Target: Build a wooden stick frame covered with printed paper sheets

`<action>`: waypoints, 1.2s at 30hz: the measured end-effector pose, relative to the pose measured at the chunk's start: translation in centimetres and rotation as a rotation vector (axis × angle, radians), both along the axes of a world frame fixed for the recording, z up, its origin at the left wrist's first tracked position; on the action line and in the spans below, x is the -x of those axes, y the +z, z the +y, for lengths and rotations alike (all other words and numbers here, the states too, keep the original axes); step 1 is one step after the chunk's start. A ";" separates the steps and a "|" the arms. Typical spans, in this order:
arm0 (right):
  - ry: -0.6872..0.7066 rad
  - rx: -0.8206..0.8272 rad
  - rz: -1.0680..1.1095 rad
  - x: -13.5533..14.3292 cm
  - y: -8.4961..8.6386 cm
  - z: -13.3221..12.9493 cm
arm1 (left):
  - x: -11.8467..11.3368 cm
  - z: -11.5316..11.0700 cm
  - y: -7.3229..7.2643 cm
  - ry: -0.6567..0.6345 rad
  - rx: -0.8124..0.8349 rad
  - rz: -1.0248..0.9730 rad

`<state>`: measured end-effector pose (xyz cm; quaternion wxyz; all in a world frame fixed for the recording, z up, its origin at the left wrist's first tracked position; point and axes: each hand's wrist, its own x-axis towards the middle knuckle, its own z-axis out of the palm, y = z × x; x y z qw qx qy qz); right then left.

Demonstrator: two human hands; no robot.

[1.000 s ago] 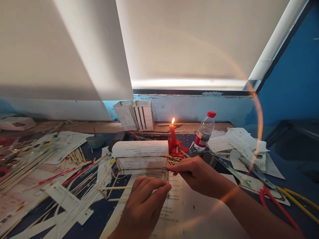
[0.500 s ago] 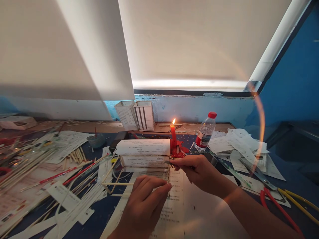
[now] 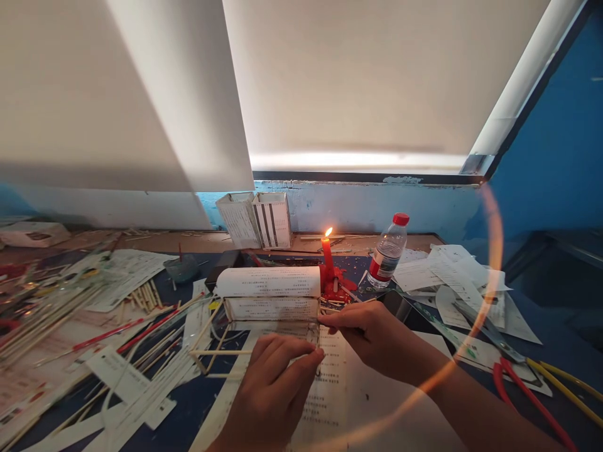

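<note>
— Paper and thin wooden sticks: a small frame (image 3: 221, 342) is seen part-covered at the middle of the worktop (image 3: 188, 402), near its front edge. How far along is it judged to be?

— Roughly midway, it is judged. Printed paper (image 3: 271, 307) is already laid over the frame's far side and right end, while its left end is bare sticks. The right hand (image 3: 372, 333) is pinched shut on the paper's right edge; the left hand (image 3: 277, 383) is pressed on the near edge with its fingers (image 3: 301, 361) curled closed against paper and stick.

— And the counts?

— Two hands, one frame. One lit red candle (image 3: 327, 254) is stood behind it, towards the back edge, in spilled wax. One water bottle (image 3: 387, 251) is set just right of the candle. Two small paper boxes (image 3: 257, 220) are placed at the back edge. One pair of red-handled pliers (image 3: 513, 376) is left near the right edge. Loose sticks (image 3: 70, 301) at the left side are too many to be counted.
</note>
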<state>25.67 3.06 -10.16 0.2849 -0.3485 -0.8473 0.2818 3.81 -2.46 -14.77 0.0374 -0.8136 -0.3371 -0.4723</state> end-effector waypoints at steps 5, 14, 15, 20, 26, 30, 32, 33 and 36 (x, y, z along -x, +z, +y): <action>0.007 -0.018 -0.022 -0.2 0.0 0.1 | -0.1 0.1 -0.1 0.001 0.010 0.008; 0.012 -0.021 0.018 -0.2 0.1 0.1 | -0.3 0.0 0.2 0.009 0.004 -0.003; 0.002 -0.037 0.030 -0.3 0.1 0.1 | -0.3 0.0 0.3 0.011 0.002 -0.006; -0.024 -0.096 0.049 -0.9 0.6 -0.2 | -0.3 -0.1 0.6 0.011 -0.011 -0.002; 0.036 -0.121 -0.042 -1.0 0.0 -0.6 | 0.0 0.0 0.1 0.004 -0.024 0.006; 0.063 -0.135 -0.063 -0.6 -0.1 -0.9 | 0.3 0.1 -0.4 0.006 -0.017 0.033; 0.055 -0.143 -0.071 -0.5 0.1 -1.2 | 0.3 0.2 -0.4 0.024 -0.024 0.040; 0.044 -0.144 -0.076 -0.4 0.2 -1.3 | 0.3 0.2 -0.4 0.036 -0.032 0.040; 0.026 -0.150 -0.093 -0.2 0.3 -1.6 | 0.1 0.2 -0.1 0.062 -0.059 0.042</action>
